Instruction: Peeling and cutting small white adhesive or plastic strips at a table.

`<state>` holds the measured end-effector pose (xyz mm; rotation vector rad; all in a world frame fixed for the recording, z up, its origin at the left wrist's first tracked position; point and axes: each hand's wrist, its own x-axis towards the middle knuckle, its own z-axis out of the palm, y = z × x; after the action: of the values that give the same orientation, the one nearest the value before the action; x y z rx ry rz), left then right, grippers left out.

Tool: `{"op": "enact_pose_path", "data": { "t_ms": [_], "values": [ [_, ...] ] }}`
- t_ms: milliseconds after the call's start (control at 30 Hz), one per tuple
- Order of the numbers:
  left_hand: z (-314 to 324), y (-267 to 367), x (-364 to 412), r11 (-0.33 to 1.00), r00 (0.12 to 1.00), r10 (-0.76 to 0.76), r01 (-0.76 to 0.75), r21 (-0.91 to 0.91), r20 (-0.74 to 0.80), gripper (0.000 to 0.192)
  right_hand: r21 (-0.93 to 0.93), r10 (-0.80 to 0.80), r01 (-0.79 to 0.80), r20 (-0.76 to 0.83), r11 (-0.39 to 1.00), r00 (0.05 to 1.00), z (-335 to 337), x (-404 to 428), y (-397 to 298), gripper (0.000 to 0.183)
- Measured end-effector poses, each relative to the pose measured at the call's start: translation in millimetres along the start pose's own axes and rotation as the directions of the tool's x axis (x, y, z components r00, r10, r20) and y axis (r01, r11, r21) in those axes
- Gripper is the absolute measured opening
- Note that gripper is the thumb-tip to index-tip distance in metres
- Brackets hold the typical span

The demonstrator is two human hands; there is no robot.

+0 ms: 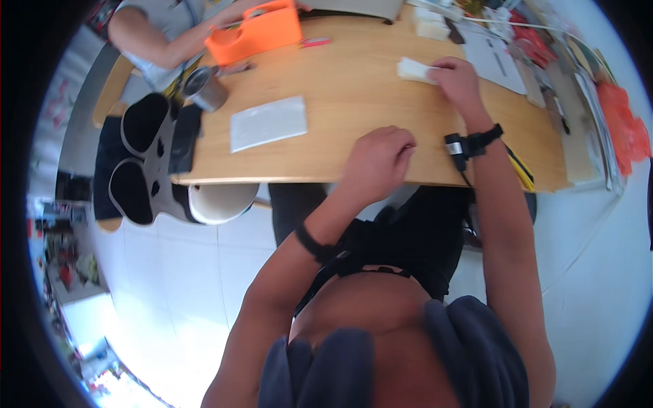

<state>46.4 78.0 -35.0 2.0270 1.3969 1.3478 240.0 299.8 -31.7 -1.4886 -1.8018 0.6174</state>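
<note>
My right hand (456, 84) is over the right side of the wooden table (352, 81), its fingers closed on the near end of a small folded white sheet (414, 70). Whether the sheet is paper or thin plastic, I cannot tell. My left hand (380, 160) rests by the table's front edge, curled into a loose fist with nothing showing in it. A flat whitish plastic-looking packet (269, 124) lies to the left of that hand. Both wrists wear black bands, and a small black device (455, 148) with a cable is at the right one.
An orange tape dispenser (257, 33) stands near another person's arm (178, 48) at the far left. A metal cup (205, 89), a black case (184, 138) and a pink-red utility knife (316, 42) are on the table. Papers (492, 58) and a yellow-black tool (521, 168) lie right.
</note>
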Motion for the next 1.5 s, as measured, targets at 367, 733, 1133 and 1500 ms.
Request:
{"op": "enact_pose_path", "data": {
  "t_ms": [367, 733, 1133, 1500],
  "values": [
    [-66.8, 13.7, -63.9, 0.877, 0.951, -0.207, 0.285, -0.387, 0.23, 0.011, 0.303, -0.513, 0.423, 0.353, 0.854, 0.783, 46.4, -102.8, -169.5, 0.049],
    [-138.9, -3.4, -174.7, 0.442, 0.636, -0.765, 0.635, -0.633, 0.103, 0.021, 0.162, -0.752, 0.788, 0.46, 0.594, 0.472, 121.0, -154.5, -204.3, 0.07],
    [-150.2, -25.0, -146.7, 0.221, 0.601, -0.766, 0.579, -0.785, 0.228, 0.046, 0.228, -0.699, 0.703, 0.505, 0.674, 0.506, 77.3, -222.0, -161.6, 0.048],
    [-152.4, 3.1, -138.2, 0.328, 0.6, -0.774, 0.653, -0.683, 0.202, 0.045, 0.388, -0.669, 0.545, 0.425, 0.743, 0.61, 58.8, -222.1, -138.1, 0.06]
  ]
}}
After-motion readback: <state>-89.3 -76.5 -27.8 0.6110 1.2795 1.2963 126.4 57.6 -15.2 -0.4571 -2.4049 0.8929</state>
